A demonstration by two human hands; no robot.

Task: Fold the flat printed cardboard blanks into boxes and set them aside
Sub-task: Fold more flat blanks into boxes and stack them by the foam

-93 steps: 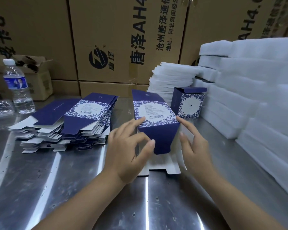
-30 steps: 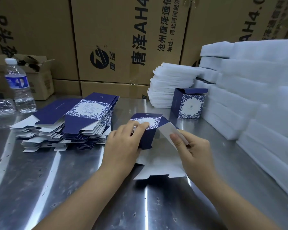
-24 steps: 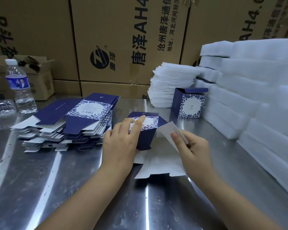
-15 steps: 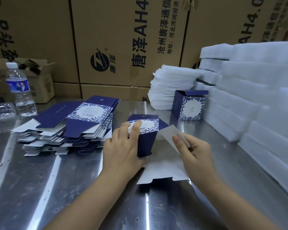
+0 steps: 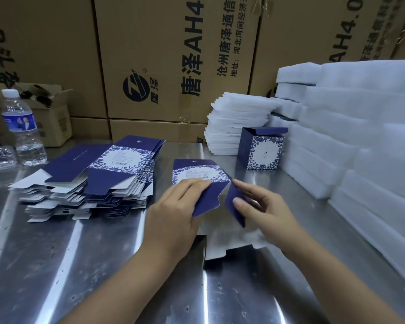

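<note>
Behind, cartons [image 5: 173, 54]; steel table [image 5: 80, 265].

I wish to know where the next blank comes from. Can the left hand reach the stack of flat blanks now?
Probably yes, but not at once. The stack of flat blanks lies just left of the left hand, with bare metal table between them. That hand is pressing down the blank being folded, so it must let go first.

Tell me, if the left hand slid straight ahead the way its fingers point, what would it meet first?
The left hand already rests on the blank being folded. Beyond that, its line seems to run up and right toward the finished box, though depth is hard to judge.
</note>
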